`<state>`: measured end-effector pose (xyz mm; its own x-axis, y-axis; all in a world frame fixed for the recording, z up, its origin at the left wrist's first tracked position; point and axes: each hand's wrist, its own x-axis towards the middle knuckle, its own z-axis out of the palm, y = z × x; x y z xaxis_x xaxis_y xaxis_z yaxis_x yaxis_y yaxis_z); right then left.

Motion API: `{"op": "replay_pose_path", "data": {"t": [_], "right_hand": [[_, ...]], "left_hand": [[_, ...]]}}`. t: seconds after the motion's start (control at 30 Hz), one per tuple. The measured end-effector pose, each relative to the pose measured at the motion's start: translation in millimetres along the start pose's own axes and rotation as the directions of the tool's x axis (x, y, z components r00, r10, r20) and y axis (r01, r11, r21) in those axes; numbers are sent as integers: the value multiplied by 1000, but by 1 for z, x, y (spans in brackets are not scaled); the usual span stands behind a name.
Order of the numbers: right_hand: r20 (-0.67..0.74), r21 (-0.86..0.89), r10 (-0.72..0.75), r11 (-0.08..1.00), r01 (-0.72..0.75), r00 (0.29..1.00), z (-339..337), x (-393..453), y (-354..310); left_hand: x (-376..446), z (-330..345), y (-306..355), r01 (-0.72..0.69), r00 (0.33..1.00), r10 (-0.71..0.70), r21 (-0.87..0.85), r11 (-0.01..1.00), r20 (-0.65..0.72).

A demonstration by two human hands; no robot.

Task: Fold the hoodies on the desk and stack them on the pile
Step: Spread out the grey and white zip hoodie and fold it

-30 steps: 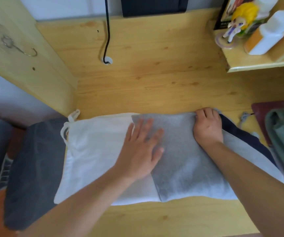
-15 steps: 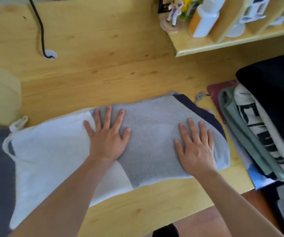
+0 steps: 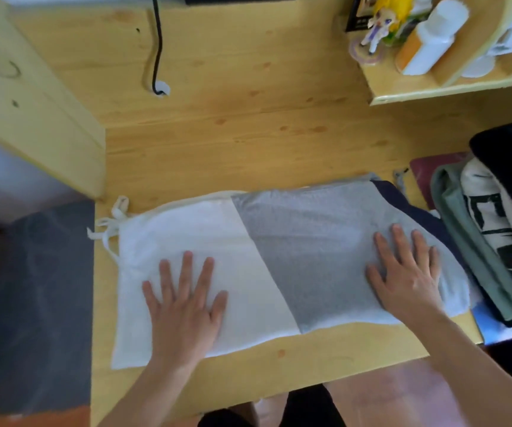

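A person presses a half-folded hoodie (image 3: 248, 257) flat on a wooden desk (image 3: 233, 143), its white part to the left and a grey panel folded over it to the right, a drawstring (image 3: 109, 226) trailing off the left end. The left hand (image 3: 185, 306) lies palm down with fingers spread on the white cloth; the right hand (image 3: 405, 272) lies the same way on the grey panel near its right end. Neither hand grips anything. The pile (image 3: 489, 241) of folded clothes sits at the desk's right edge, just beside the hoodie. The step in hand looks like smoothing before the next fold. To do it well, both palms should sweep outward from the middle to push out trapped air and creases, the edges should be squared, and the drawstring tucked in, so the bundle holds its shape when lifted onto the pile. The front edge lies near the desk's rim and could slip off.
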<state>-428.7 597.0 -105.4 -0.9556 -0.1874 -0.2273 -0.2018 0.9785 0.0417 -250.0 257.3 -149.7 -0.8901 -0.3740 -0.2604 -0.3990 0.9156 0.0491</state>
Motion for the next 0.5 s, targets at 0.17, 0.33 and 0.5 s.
{"op": "replay_pose_path", "data": {"t": [0.17, 0.33, 0.5], "right_hand": [[-318, 154, -377, 885, 440, 870, -25, 53, -128], [-198, 178, -435, 865, 469, 878, -16, 138, -167], [-359, 160, -415, 855, 493, 836, 11, 136, -166]], "left_hand": [[57, -35, -37, -29, 974, 23, -24, 999, -225], [130, -72, -79, -78, 952, 96, 71, 994, -291], [143, -111, -109, -362, 929, 370, -167, 917, 18]]}}
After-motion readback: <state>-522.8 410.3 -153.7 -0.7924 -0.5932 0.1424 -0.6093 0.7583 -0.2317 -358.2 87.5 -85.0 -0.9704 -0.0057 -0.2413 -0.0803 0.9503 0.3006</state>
